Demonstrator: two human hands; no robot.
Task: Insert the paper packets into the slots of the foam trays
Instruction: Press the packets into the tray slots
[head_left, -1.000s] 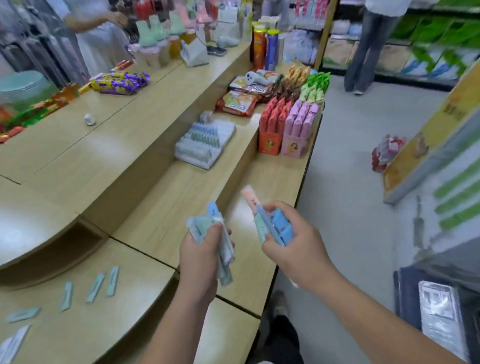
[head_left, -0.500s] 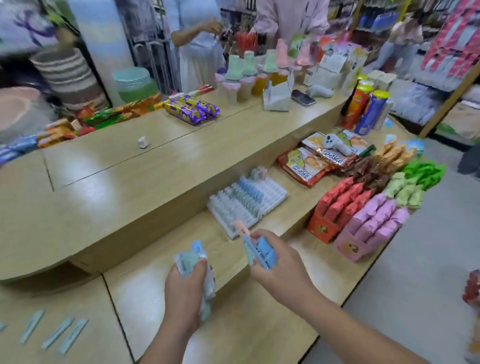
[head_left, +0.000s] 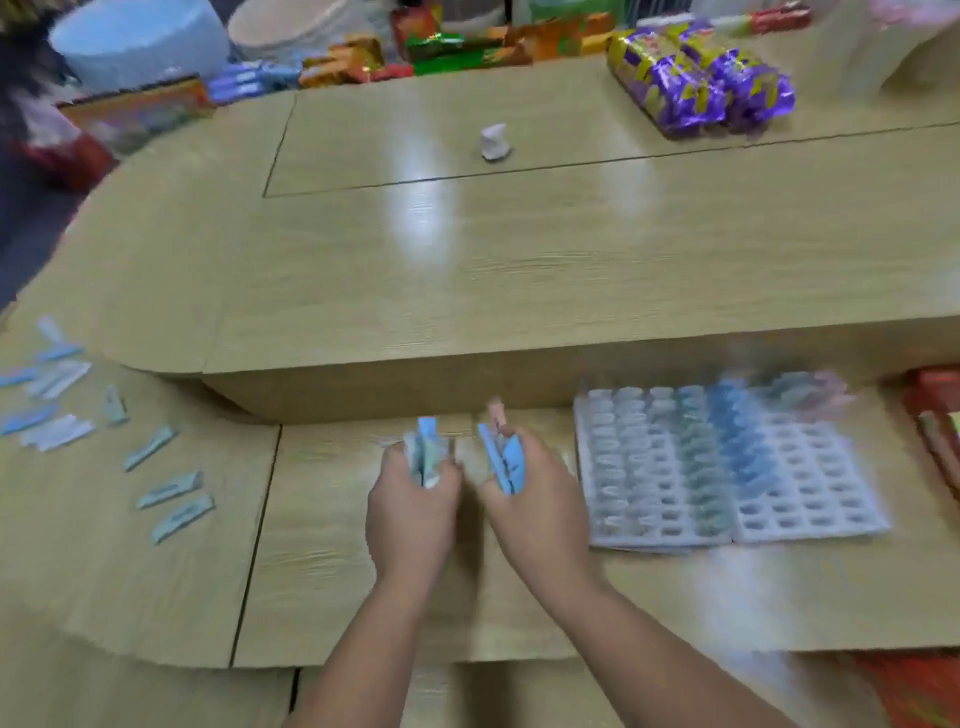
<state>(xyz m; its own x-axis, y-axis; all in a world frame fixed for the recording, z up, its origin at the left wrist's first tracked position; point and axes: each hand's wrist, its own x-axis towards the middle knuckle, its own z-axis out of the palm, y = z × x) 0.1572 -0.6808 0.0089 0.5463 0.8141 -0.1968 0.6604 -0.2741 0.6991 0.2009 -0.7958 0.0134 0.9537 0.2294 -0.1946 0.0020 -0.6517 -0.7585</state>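
Presently, we are observing the left hand (head_left: 410, 499) gripping a bunch of paper packets (head_left: 427, 447) and the right hand (head_left: 530, 499) gripping a second bunch (head_left: 506, 460), both above the lower counter (head_left: 337, 597). The foam trays (head_left: 810, 499) are lying just right of the hands (left columns filled, image blurred); loose packets (head_left: 171, 488) are lying well left.

Nothing readable here, honestly. The purple snack bags (head_left: 701, 88) have some yellow print, but it's a total blur. Same with the paper packets (head_left: 511, 462), whatever's on them is smeared.
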